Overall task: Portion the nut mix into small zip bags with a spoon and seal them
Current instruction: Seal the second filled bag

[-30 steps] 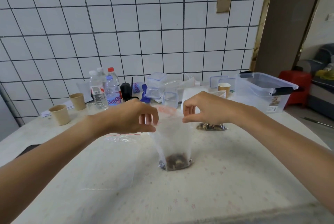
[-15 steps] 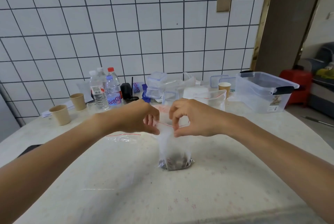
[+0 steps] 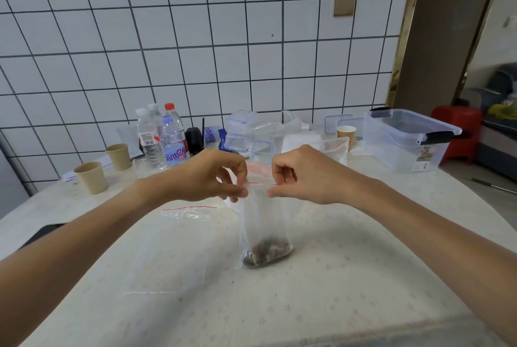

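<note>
Thumbs and fingertips of the left hand (image 3: 215, 176) and right hand (image 3: 299, 176) each pinched the red zip strip of the small clear plastic zip bag (image 3: 263, 223), which stood on the pale desk (image 3: 335, 290), nut mix (image 3: 267, 253) at the bottom. Best bet, I'd say: slide each grip along the strip, pressing firmly, squeezing air out first.

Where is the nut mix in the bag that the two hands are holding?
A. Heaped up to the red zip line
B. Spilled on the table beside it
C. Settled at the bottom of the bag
C: the nut mix sits low in the upright zip bag, far below the red zip line pinched by the left hand and right hand.
</note>
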Motion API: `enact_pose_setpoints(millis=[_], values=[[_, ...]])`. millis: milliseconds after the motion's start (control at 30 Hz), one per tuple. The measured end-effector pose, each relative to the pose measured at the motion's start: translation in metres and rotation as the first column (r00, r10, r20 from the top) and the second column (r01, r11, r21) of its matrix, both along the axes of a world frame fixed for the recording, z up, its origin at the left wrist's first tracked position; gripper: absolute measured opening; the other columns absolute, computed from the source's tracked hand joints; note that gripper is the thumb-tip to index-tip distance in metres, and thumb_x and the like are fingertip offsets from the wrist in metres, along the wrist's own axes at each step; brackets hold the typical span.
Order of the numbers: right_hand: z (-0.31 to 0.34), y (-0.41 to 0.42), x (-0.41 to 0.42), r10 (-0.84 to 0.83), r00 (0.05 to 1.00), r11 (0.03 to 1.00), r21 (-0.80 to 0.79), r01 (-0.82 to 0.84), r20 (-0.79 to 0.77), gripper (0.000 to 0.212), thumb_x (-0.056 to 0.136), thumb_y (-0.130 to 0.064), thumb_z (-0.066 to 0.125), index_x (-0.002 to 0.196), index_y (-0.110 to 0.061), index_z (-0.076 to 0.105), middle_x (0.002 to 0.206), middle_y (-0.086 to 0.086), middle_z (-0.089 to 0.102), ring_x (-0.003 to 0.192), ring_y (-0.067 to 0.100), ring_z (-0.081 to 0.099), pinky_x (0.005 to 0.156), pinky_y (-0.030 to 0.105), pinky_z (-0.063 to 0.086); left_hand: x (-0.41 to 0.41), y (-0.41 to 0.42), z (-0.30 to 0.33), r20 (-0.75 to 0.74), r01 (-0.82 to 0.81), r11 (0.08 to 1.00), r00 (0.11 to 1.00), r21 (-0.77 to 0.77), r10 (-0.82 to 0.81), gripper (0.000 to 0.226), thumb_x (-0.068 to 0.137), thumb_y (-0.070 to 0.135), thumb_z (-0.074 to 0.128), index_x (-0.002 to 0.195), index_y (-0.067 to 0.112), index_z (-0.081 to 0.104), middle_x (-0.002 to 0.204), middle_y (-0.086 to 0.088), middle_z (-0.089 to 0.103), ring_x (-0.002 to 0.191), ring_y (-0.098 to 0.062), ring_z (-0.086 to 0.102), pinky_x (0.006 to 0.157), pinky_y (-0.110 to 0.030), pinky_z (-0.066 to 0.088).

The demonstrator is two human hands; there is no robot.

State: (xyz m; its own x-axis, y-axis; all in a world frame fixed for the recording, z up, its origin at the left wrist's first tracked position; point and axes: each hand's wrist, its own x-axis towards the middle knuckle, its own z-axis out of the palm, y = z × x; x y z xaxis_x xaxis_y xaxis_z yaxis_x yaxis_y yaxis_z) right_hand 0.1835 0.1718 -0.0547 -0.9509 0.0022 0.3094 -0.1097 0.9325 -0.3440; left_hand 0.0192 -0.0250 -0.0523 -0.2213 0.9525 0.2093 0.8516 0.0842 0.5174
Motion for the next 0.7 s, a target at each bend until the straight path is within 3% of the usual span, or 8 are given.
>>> enact_pose_setpoints(millis=[167, 333, 433, 567, 700], values=[[0.0, 0.004, -0.002, -0.026, 0.998, 0.996, 0.083, 0.022, 0.049, 0.03, 0.082, -0.052, 0.079, 0.078, -0.028, 0.062, 0.07, -0.015, 0.057, 0.067, 0.004, 0.052, 0.063, 0.026, 0.043, -0.006, -0.006, -0.007, -0.042, -0.029, 0.999, 0.999, 0.034, 0.03, 0.019, 0.09, 0.016, 0.079, 0.084, 0.018, 0.061, 0.087, 0.004, 0.076, 0.085, -0.016, 0.077, 0.078, -0.025, 0.061], [0.005, 0.012, -0.002, -0.028, 1.0, 0.994, 0.105, 0.028, -0.001, 0.018, 0.084, -0.042, 0.08, 0.083, -0.028, 0.068, 0.076, -0.013, 0.063, 0.074, 0.006, 0.057, 0.066, 0.024, 0.043, -0.013, -0.008, -0.014, 0.006, -0.058, 0.994, 0.998, 0.088, 0.058, 0.015, 0.094, 0.009, 0.072, 0.09, 0.012, 0.059, 0.096, 0.007, 0.079, 0.096, -0.01, 0.076, 0.082, -0.018, 0.058], [0.006, 0.015, -0.006, -0.033, 0.996, 0.993, 0.111, 0.042, -0.08, 0.015, 0.085, -0.034, 0.08, 0.082, -0.025, 0.069, 0.078, -0.012, 0.064, 0.074, 0.005, 0.057, 0.066, 0.021, 0.038, -0.017, -0.01, -0.016, 0.06, -0.124, 0.984, 0.991, 0.126, 0.118, 0.016, 0.094, 0.007, 0.072, 0.096, 0.016, 0.059, 0.099, 0.007, 0.077, 0.101, -0.007, 0.074, 0.084, -0.022, 0.06], [-0.007, 0.022, -0.004, -0.059, 0.988, 0.998, -0.02, 0.057, -0.146, 0.018, 0.085, -0.036, 0.079, 0.089, -0.022, 0.069, 0.088, -0.009, 0.065, 0.083, 0.011, 0.061, 0.075, 0.027, 0.05, -0.017, -0.017, -0.031, 0.235, -0.217, 0.972, 0.953, 0.095, 0.19, 0.041, 0.09, 0.016, 0.078, 0.122, 0.024, 0.055, 0.115, 0.006, 0.075, 0.103, -0.01, 0.073, 0.089, -0.027, 0.061], [-0.037, 0.028, -0.001, -0.142, 0.97, 0.956, -0.281, 0.083, -0.198, 0.039, 0.082, -0.047, 0.079, 0.108, -0.022, 0.065, 0.108, -0.009, 0.066, 0.097, 0.005, 0.062, 0.08, 0.01, 0.044, -0.007, -0.021, -0.066, 0.41, -0.27, 0.959, 0.887, 0.089, 0.212, 0.071, 0.076, 0.036, 0.086, 0.137, 0.029, 0.051, 0.119, 0.003, 0.072, 0.108, -0.012, 0.072, 0.09, -0.03, 0.061]])
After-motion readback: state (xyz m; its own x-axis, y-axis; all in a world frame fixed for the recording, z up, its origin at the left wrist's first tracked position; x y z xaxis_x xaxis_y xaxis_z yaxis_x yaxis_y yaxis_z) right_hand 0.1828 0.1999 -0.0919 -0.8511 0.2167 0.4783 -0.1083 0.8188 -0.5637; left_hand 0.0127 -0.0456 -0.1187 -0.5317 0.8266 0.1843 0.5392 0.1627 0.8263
